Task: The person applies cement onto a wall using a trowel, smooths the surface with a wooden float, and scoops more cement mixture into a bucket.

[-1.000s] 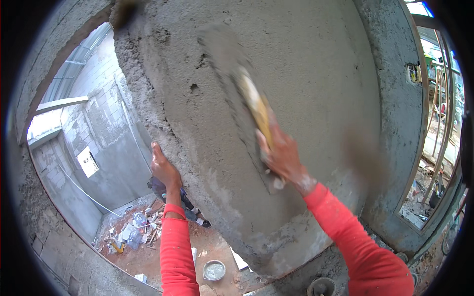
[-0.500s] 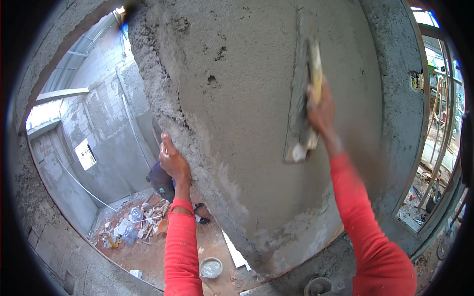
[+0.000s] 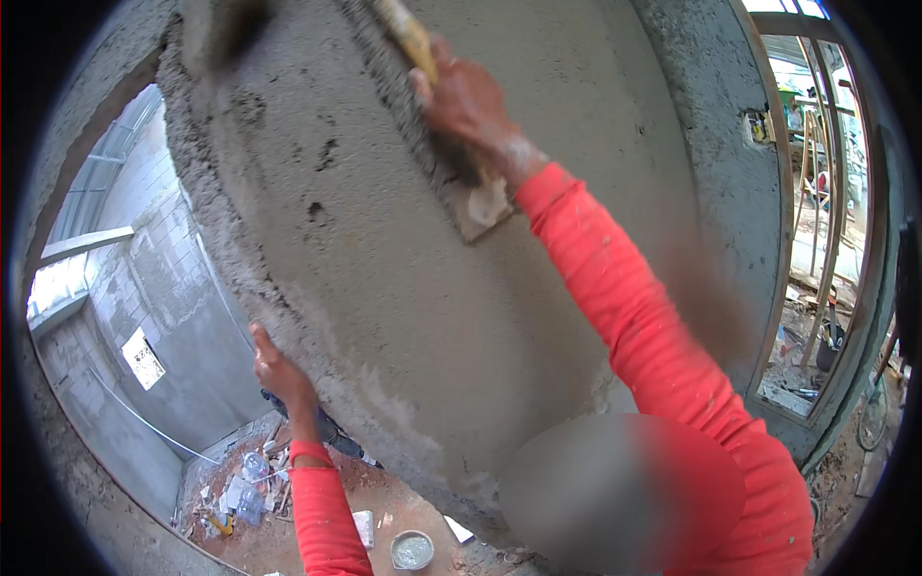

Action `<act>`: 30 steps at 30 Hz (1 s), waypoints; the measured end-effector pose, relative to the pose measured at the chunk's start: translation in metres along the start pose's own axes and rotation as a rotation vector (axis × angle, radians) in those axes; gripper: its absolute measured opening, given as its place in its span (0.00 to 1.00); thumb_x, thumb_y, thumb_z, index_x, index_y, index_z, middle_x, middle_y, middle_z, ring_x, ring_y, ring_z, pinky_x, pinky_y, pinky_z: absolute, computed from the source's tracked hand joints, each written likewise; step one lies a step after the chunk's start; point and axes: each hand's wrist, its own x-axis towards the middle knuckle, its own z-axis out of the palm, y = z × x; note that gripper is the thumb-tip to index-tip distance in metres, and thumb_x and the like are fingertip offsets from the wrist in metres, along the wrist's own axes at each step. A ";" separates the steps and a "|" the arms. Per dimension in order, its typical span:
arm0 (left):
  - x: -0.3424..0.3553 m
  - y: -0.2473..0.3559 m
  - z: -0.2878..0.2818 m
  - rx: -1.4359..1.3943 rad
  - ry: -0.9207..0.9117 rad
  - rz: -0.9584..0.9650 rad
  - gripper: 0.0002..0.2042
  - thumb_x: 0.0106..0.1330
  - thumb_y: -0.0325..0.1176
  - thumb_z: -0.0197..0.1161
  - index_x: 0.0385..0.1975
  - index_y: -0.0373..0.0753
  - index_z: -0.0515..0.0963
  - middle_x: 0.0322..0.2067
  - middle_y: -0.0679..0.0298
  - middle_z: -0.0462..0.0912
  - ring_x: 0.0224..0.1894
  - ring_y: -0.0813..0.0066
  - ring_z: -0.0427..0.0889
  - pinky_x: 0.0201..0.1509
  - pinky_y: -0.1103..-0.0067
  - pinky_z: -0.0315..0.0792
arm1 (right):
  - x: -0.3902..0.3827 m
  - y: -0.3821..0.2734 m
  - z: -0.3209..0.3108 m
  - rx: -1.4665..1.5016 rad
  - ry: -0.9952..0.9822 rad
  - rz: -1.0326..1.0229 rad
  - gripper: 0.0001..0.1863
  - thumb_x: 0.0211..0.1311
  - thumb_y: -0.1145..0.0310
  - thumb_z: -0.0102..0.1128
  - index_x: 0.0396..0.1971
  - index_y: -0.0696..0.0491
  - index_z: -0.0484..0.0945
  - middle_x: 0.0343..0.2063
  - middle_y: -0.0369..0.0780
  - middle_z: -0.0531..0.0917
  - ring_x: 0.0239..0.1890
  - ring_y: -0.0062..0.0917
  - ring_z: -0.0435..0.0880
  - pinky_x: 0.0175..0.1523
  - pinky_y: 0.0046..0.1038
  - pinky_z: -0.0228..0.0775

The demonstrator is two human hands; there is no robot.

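Grey plaster (image 3: 413,317), smooth over most of its face and pitted with small dark holes toward the left, covers the broad wall section in front of the person. Against its upper part lies a long, narrow, mortar-smeared float (image 3: 477,213), slanting from upper left to lower right, its upper end cut off by the picture's edge. The right hand (image 3: 471,106) has its fingers curled closely around the float's worn yellow handle (image 3: 407,38), and the red sleeve (image 3: 615,278) behind it stretches up across the plaster.

Lower down, the left hand (image 3: 285,379) is just beside the rough, crumbly left edge (image 3: 235,235) of the wall, one finger pointing upward; whether the others close on anything, or touch the edge, I cannot tell.

Beyond that edge, partly hidden, is another person in dark clothing (image 3: 341,439). On the reddish dirt floor stand a round basin of grey contents (image 3: 412,550) and a heap of mixed rubble and clear plastic (image 3: 252,494). At the right, a tall framed opening (image 3: 776,278) shows debris and upright poles outside.
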 end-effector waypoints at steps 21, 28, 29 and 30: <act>0.039 -0.051 -0.017 0.058 -0.072 0.366 0.31 0.81 0.50 0.41 0.76 0.35 0.60 0.77 0.60 0.59 0.79 0.67 0.54 0.81 0.70 0.44 | -0.403 0.361 -0.062 -0.050 0.358 1.139 0.26 0.61 0.59 0.71 0.53 0.60 0.77 0.47 0.52 0.86 0.51 0.44 0.86 0.55 0.39 0.76; 0.061 -0.053 -0.021 -0.235 -0.094 0.196 0.37 0.73 0.57 0.54 0.75 0.38 0.61 0.76 0.56 0.59 0.77 0.63 0.56 0.80 0.68 0.48 | -0.736 0.152 -0.109 -0.232 0.026 1.630 0.17 0.63 0.62 0.69 0.44 0.59 0.83 0.33 0.46 0.88 0.35 0.36 0.87 0.44 0.40 0.78; 0.057 -0.041 -0.014 -0.143 0.039 -0.026 0.38 0.70 0.60 0.56 0.74 0.40 0.64 0.75 0.55 0.60 0.75 0.61 0.59 0.79 0.65 0.52 | -0.793 0.115 -0.133 -0.234 -0.041 1.749 0.15 0.63 0.63 0.68 0.42 0.59 0.83 0.29 0.44 0.87 0.33 0.35 0.87 0.42 0.39 0.79; 0.055 -0.019 -0.020 -0.117 0.039 -0.069 0.37 0.70 0.59 0.56 0.71 0.39 0.67 0.74 0.53 0.62 0.72 0.62 0.63 0.76 0.65 0.57 | -0.847 0.069 -0.151 -0.056 -0.090 1.934 0.15 0.62 0.64 0.68 0.42 0.59 0.83 0.28 0.42 0.86 0.32 0.34 0.87 0.40 0.39 0.79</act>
